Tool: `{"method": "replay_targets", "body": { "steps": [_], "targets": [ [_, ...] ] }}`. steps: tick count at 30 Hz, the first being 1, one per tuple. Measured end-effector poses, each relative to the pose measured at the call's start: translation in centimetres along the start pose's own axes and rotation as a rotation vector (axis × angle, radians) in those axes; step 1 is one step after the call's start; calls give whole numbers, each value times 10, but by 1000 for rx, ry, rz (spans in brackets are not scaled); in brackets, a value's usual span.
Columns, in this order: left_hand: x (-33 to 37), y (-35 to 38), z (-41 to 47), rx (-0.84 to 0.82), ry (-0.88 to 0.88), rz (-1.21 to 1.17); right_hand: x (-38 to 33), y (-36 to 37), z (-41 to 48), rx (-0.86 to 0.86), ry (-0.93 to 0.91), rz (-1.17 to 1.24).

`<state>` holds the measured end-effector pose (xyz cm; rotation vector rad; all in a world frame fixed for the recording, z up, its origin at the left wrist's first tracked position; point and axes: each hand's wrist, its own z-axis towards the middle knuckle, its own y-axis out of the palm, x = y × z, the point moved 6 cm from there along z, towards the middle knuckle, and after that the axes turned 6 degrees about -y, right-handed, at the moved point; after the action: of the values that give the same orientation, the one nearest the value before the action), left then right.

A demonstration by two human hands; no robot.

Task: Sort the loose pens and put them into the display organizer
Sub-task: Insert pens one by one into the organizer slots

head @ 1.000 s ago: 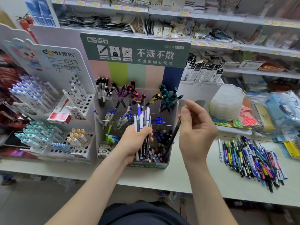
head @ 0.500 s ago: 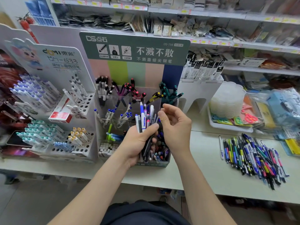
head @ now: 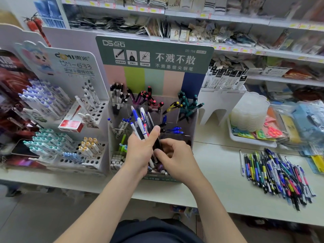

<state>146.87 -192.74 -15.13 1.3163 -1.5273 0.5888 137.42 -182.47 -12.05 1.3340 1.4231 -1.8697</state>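
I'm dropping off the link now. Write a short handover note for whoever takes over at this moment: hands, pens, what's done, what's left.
Left hand: grips a bundle of pens, tips up, in front of the display organizer.
Right hand: fingers curled round the bundle's lower end; which pen it pinches is unclear.
Done: several organizer compartments hold grouped pens (black, pink, green, blue).
Left: place the bundle by kind, then sort the large loose pile lying on the counter to the right.
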Motion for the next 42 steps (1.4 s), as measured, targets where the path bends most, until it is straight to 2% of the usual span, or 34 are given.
{"method": "replay_targets", "body": {
  "steps": [7,12,14,18,25,28,29,31,33,34,36,38,40,42],
  "targets": [
    [-1,-9,3,-35,-13,30,-14,16,2,-36,-30,-229],
    [1,-19,6,-27,-39,-10,-8,6,4,111,74,-204],
    [4,-25,7,4,-36,2,-1,-7,8,129,110,-280],
    [3,-33,7,-41,-99,-12,0,-22,30,-36,138,-643],
    [-4,-32,2,-163,-271,-38,-31,-7,74,-186,67,-800],
    [-3,-29,-4,-237,-379,-118,-26,2,87,-137,-14,-800],
    [-2,-28,-6,-258,-404,-152,-25,1,87,-81,-41,-803],
    [-1,-28,-7,-282,-419,-187,-30,-7,77,136,-130,-815],
    [-1,-28,-6,-289,-417,-205,-42,-15,55,338,-243,-656],
    [-1,-28,-4,-290,-413,-214,-44,-16,44,340,-243,-481],
    [-2,-26,1,-257,-397,-242,-41,-2,27,142,-110,-145],
    [-3,-25,4,-200,-384,-287,-36,14,15,-7,-59,-66],
    [-3,-22,6,-154,-337,-242,-31,16,11,2,-52,-58],
    [0,-22,8,-113,-214,-101,-27,13,12,14,-32,11]
  ]
}}
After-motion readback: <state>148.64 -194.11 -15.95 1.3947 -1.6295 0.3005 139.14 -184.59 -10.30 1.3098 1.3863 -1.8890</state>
